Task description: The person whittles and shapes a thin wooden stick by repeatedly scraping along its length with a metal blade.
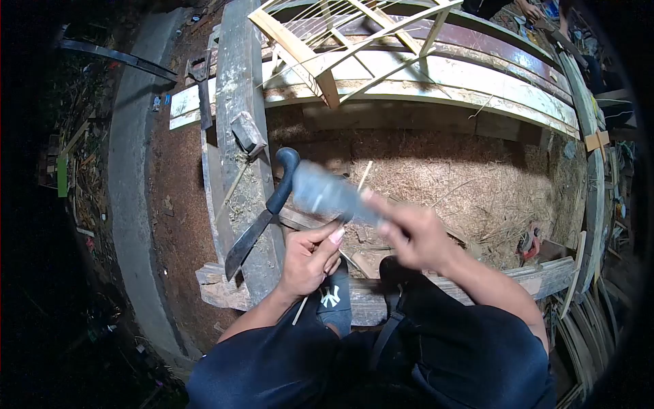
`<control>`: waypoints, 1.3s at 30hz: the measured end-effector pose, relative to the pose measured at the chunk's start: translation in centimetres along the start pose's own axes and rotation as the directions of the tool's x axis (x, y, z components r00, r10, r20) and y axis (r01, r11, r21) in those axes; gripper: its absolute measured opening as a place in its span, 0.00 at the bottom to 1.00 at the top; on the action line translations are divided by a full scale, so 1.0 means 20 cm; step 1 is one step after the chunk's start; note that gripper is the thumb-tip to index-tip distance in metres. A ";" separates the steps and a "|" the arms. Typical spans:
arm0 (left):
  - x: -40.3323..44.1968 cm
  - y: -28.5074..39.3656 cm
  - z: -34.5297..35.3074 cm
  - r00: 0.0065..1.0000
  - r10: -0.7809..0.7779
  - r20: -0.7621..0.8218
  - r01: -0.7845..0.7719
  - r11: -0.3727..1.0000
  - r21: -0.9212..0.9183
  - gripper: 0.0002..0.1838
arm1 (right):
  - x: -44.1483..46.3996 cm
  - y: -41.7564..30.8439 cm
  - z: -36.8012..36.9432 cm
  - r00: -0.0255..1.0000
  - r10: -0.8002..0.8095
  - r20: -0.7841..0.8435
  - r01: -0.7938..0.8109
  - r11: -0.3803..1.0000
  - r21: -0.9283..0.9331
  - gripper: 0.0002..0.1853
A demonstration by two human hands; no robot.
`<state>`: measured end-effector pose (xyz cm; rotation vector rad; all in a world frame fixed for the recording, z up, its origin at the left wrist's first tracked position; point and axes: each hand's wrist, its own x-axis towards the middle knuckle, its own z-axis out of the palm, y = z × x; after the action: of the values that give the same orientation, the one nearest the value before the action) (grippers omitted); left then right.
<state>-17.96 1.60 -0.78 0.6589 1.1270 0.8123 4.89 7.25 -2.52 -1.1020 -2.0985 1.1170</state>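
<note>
My left hand [308, 264] is closed in a pinch on a thin pale wooden strip [365, 176]. The strip's upper end sticks out beyond the tool, and its lower end slants down below the hand. My right hand [417, 238] is closed round a grey-blue tool [325, 193], which is smeared by motion, so its exact kind cannot be told. The tool's broad end hangs just above my left fingertips and hides part of the strip. To the left, a machete [249, 238] with a curved black handle lies across the weathered beam [240, 184].
A slatted wooden frame [293, 42] rests on the white plank [470, 82] ahead. On the beam sits a small worn block [248, 131]. Shavings cover the floor [436, 180]. A red-and-black tool [528, 244] lies at the right. Another person's hand [530, 9] shows at top right.
</note>
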 end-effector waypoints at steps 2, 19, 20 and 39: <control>0.00 0.04 0.03 1.000 -0.019 -0.008 0.019 0.997 -0.070 0.15 | 0.06 0.08 0.03 0.966 0.025 -0.256 -0.001 0.995 0.095 0.27; 0.00 0.04 0.03 1.000 0.014 -0.010 -0.013 0.999 0.032 0.12 | 0.02 0.03 -0.02 0.989 0.071 -0.131 -0.063 0.996 0.068 0.28; -0.01 0.00 0.03 0.995 0.023 -0.094 -0.023 1.000 0.006 0.13 | 0.00 -0.05 -0.05 1.000 -0.014 0.009 0.014 0.999 -0.031 0.27; 0.03 0.05 -0.02 0.999 0.034 0.012 -0.033 0.995 -0.096 0.23 | 0.00 0.03 -0.09 0.939 0.306 -0.157 -0.280 0.946 0.165 0.32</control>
<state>-18.43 2.63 -0.31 0.6035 1.0599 0.8839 6.57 8.19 -2.07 -1.4233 -1.7263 1.2288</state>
